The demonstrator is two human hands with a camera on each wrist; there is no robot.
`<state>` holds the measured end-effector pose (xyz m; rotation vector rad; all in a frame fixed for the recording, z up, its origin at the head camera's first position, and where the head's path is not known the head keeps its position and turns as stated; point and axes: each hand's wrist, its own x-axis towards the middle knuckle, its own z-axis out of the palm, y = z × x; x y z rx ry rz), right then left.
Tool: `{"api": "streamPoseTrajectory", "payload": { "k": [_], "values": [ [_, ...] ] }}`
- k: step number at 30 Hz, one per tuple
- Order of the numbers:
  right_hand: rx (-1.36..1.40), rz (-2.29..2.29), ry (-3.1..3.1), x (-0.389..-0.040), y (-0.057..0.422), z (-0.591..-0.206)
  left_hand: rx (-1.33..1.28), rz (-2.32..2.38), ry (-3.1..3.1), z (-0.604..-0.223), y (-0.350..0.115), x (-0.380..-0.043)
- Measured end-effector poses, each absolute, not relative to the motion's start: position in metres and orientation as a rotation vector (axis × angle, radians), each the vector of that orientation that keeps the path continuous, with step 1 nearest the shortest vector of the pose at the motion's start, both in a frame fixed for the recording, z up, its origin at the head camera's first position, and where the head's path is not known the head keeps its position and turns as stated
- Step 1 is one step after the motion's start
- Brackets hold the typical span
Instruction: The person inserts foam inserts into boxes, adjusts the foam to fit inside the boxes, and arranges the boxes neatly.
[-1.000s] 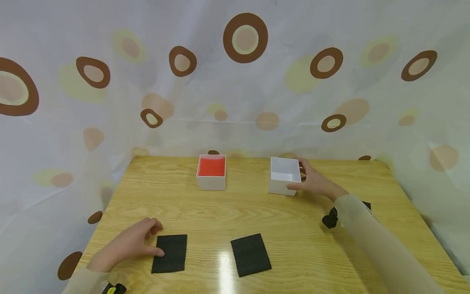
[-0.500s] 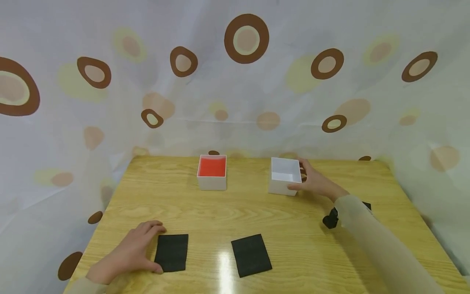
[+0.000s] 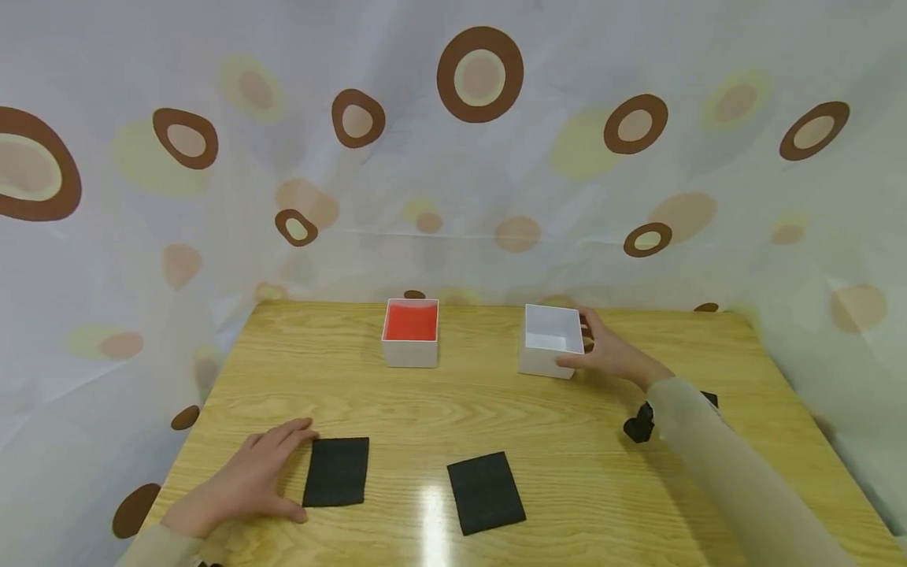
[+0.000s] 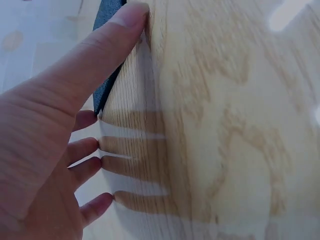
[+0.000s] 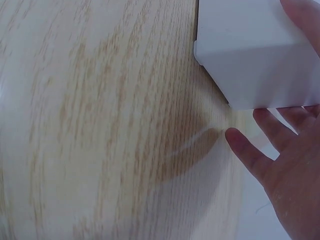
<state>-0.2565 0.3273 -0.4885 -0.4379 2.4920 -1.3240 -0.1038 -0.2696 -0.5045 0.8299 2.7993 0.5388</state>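
My left hand point(image 3: 248, 482) spans the left side of a flat black square point(image 3: 337, 472), fingertips near its top left corner and thumb at its lower left. In the left wrist view the thumb lies across the edge of the black square point(image 4: 104, 93), and the other fingertips meet the wooden tabletop. At the back right, my right hand point(image 3: 611, 351) holds an open white box point(image 3: 544, 361) by its right side, thumb on the front face and fingers behind. Seen from the right wrist, the little finger stands apart from the box point(image 5: 255, 75).
Left of the held box stands a second white box point(image 3: 411, 354) with red inside. Another black square point(image 3: 486, 494) lies slightly turned at front centre. Part of a dark item point(image 3: 709, 398) shows behind the right sleeve. A patterned cloth point(image 3: 453, 173) rises behind the wooden table point(image 3: 397, 402).
The left black square has shifted slightly away and to the right. My left hand has spread wider, its thumb sliding from on top of the square to its lower left corner. The right hand stays put.
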Motion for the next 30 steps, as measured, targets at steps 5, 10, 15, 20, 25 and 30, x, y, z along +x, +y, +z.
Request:
{"api": "streamPoseTrajectory", "payload": {
  "k": [5,10,15,20,25,30],
  "values": [
    [-0.432,-1.313,2.507,-0.257,0.328,-0.491,0.854,0.566,2.785,-0.506,-0.272,-0.109],
    [-0.423,-1.312,2.505,-0.258,0.33,-0.493,0.833,0.655,2.766,-0.508,-0.269,-0.113],
    [-0.419,-1.3,2.508,-0.258,0.33,-0.492,0.861,0.723,2.78,-0.508,-0.264,-0.113],
    [-0.411,-1.302,2.502,-0.257,0.33,-0.491,0.886,0.825,2.701,-0.509,-0.261,-0.113],
    [-0.395,-1.308,2.494,-0.256,0.33,-0.49,0.855,1.017,2.495,-0.51,-0.257,-0.115],
    [-0.4,-1.296,2.501,-0.256,0.33,-0.49,0.866,1.066,2.46,-0.508,-0.251,-0.115]
  ]
}}
